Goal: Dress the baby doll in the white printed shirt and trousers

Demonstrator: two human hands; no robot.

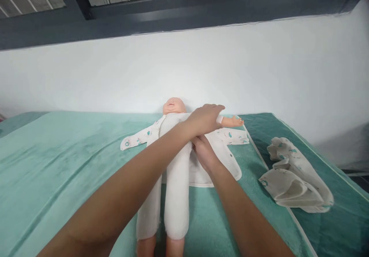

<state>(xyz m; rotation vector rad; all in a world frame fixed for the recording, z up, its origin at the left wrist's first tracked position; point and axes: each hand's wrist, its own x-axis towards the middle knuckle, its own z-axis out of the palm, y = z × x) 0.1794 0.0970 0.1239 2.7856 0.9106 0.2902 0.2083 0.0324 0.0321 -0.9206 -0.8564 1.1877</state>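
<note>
A baby doll (177, 199) lies on its back with its head toward the wall, in a white padded suit. A white baby shirt with a green print (230, 164) is spread beneath it. One sleeve (138, 138) covers the doll's arm on the left; the other sleeve lies flat beside the bare doll forearm (232, 121). My left hand (206, 117) reaches across and closes around the upper part of that arm. Below it, my right hand (203, 151) is closed at the doll's side, by the shirt; its fingertips are partly hidden.
A crumpled piece of printed white baby clothing (296, 184) lies to the right. Everything rests on a green blanket (72, 164) with a darker green border. Behind stands a white wall (144, 72) below a dark window frame (184, 14) with metal bars.
</note>
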